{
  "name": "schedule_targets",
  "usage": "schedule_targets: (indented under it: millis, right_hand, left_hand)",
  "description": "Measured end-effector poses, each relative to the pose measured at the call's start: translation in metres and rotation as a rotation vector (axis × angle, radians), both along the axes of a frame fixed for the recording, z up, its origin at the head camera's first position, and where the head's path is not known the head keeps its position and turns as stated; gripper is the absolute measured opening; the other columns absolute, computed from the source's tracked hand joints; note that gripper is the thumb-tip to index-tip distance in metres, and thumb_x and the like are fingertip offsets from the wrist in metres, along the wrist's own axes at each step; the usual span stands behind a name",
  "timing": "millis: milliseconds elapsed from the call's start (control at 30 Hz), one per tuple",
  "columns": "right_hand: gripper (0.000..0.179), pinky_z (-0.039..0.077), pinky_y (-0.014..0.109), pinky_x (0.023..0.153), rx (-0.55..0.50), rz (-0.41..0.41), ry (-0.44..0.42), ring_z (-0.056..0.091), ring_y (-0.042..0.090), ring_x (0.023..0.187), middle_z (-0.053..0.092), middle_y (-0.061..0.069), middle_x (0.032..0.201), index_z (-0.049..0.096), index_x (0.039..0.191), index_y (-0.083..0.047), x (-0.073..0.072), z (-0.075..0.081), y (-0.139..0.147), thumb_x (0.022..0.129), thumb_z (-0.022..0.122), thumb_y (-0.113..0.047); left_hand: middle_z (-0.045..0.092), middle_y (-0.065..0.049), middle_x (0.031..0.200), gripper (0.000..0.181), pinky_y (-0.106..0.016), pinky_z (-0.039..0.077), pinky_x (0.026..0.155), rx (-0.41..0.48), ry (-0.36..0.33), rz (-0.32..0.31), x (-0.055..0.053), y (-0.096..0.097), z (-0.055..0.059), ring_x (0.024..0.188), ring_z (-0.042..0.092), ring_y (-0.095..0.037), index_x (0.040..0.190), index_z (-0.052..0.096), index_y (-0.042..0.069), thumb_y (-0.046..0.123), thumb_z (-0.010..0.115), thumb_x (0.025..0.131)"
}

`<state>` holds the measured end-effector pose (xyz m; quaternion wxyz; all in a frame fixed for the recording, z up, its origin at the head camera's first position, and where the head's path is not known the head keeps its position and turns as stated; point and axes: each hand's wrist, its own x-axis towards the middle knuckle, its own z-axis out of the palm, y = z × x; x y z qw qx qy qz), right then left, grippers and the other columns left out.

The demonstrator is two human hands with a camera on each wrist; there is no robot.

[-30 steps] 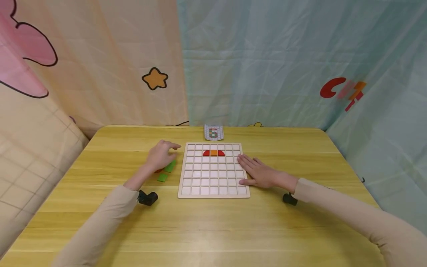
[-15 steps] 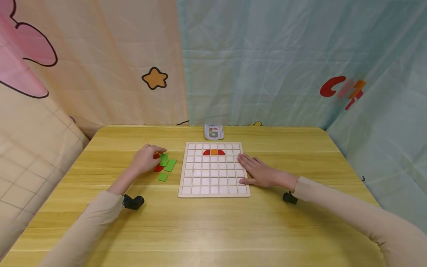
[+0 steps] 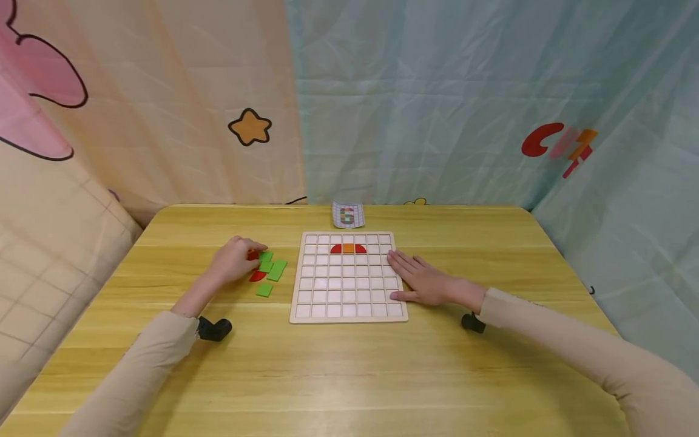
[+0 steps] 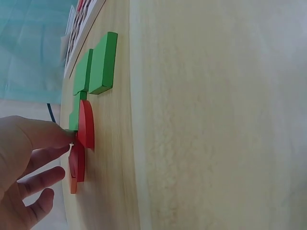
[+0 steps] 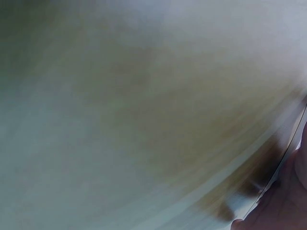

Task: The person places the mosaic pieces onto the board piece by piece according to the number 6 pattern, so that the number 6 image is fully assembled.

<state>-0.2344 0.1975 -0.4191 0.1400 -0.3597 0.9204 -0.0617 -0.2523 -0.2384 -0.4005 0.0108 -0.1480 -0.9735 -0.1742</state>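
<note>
My left hand point(image 3: 233, 260) is at the loose pieces left of the board, its thumb and index finger apart beside the red pieces. In the left wrist view the thumb tip is right at a red rounded piece point(image 4: 86, 124), and the other fingers are loosely bent. Several green pieces point(image 3: 277, 271) lie just right of the hand. My right hand point(image 3: 427, 283) lies flat with fingers spread over the right edge of the white grid board point(image 3: 334, 282). In the board's second row an orange square point(image 3: 348, 248) sits between two red rounded pieces point(image 3: 360, 249).
A small card point(image 3: 347, 215) with a coloured grid pattern stands behind the board at the table's far edge. Printed curtains point(image 3: 437, 109) hang close behind the wooden table point(image 3: 349, 376).
My left hand has drawn back left from beside the board to the loose pieces, uncovering the green ones. The right hand has stayed on the board's edge.
</note>
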Motion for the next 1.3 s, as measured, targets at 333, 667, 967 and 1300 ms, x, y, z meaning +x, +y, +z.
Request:
schedule_targets:
  millis: [333, 667, 967, 1300]
  right_hand:
    - [0.089, 0.008, 0.055, 0.118, 0.001, -0.016, -0.030, -0.001, 0.029, 0.150, -0.004, 0.013, 0.162, 0.000, 0.154, -0.005, 0.003, 0.000, 0.001, 0.096, 0.042, -0.058]
    - [0.088, 0.008, 0.055, 0.118, 0.002, -0.022, -0.031, -0.002, 0.029, 0.150, -0.005, 0.013, 0.162, 0.000, 0.154, -0.005, 0.005, -0.001, 0.001, 0.096, 0.041, -0.057]
    - [0.087, 0.007, 0.055, 0.118, 0.013, -0.011, -0.005, -0.003, 0.028, 0.150, -0.006, 0.013, 0.162, -0.001, 0.154, -0.005, 0.000, 0.001, -0.001, 0.097, 0.041, -0.056]
    - [0.087, 0.007, 0.056, 0.118, 0.000, -0.005, -0.005, -0.002, 0.030, 0.150, -0.005, 0.014, 0.162, 0.000, 0.154, -0.004, -0.001, 0.000, 0.000, 0.097, 0.041, -0.056]
  left_hand:
    - [0.065, -0.023, 0.117, 0.032, -0.050, 0.047, 0.083, -0.021, -0.017, -0.038, -0.003, 0.004, -0.002, 0.103, 0.052, -0.036, 0.117, 0.068, 0.001, 0.005, 0.065, 0.085]
    - [0.064, -0.024, 0.117, 0.031, -0.051, 0.045, 0.086, 0.000, -0.052, -0.049, -0.005, 0.003, -0.001, 0.102, 0.053, -0.037, 0.117, 0.068, -0.001, 0.006, 0.065, 0.087]
    - [0.065, -0.024, 0.116, 0.029, -0.053, 0.044, 0.091, -0.005, -0.038, -0.075, -0.013, -0.001, 0.000, 0.105, 0.053, -0.038, 0.115, 0.069, -0.002, 0.008, 0.065, 0.087]
    - [0.068, -0.020, 0.113, 0.029, -0.046, 0.047, 0.073, -0.077, 0.020, -0.079, -0.014, -0.002, 0.001, 0.092, 0.053, -0.030, 0.111, 0.071, 0.002, 0.015, 0.070, 0.085]
